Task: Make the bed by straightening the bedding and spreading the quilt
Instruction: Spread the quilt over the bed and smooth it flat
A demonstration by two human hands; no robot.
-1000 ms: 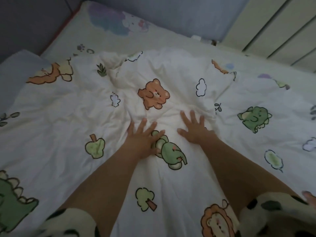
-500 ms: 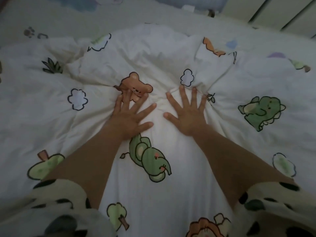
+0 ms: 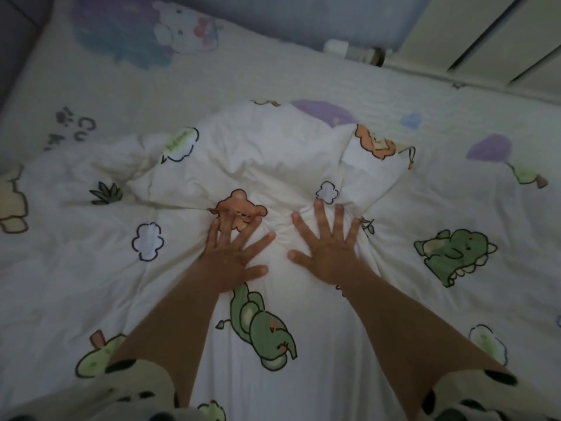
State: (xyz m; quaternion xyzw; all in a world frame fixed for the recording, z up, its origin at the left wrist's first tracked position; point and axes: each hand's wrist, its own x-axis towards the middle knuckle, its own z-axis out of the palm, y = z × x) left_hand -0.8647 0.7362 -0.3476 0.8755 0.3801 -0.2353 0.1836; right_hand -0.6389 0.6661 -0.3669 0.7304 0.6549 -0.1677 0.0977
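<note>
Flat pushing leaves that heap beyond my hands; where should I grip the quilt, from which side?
Probably the quilt at its far edge, on the raised hump beyond both hands. Reach over from the near side, left hand and right hand apart; bare sheet lies past it, giving room to pull.

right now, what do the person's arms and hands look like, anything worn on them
The left sleeve and right sleeve are pale cream with black blotches and end near the elbows, bare below. The left hand and right hand show no rings, watch or gloves.
</note>
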